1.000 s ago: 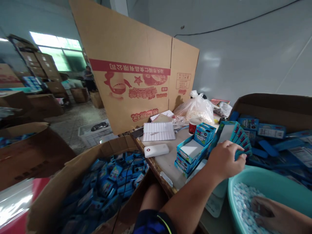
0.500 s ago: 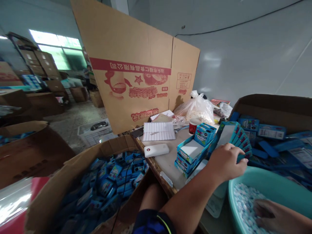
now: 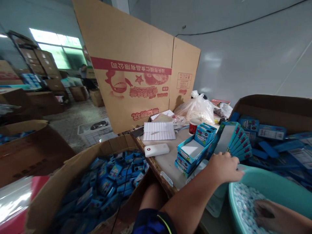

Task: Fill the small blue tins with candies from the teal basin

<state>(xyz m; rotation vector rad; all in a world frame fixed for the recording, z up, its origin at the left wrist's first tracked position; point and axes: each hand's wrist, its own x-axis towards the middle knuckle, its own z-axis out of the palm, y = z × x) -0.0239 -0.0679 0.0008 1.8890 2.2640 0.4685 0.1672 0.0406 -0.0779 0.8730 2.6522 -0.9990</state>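
The right hand (image 3: 270,216) is sunk among small pale round pieces (image 3: 248,203) in a turquoise tub (image 3: 275,183), its fingers loosely curled with a gap left toward the thumb; whether any pieces are gripped cannot be told. Its high wall probably keeps them from scattering. Up and left of that grip, the left hand (image 3: 224,167) is held at the tub's rim, palm down, fingers bent; what, if anything, is pinched there is hidden. Just beyond its knuckles, blue boxes (image 3: 240,143) are fanned, likely so that each is easily parted. To its left, blue trays (image 3: 192,151) are stacked, apparently for short reaching. Past the stack, a red cup (image 3: 194,126) and a knotted plastic bag (image 3: 200,109) are seen. Farthest, a cardboard sheet (image 3: 136,39) is stood upright, perhaps as a screen.
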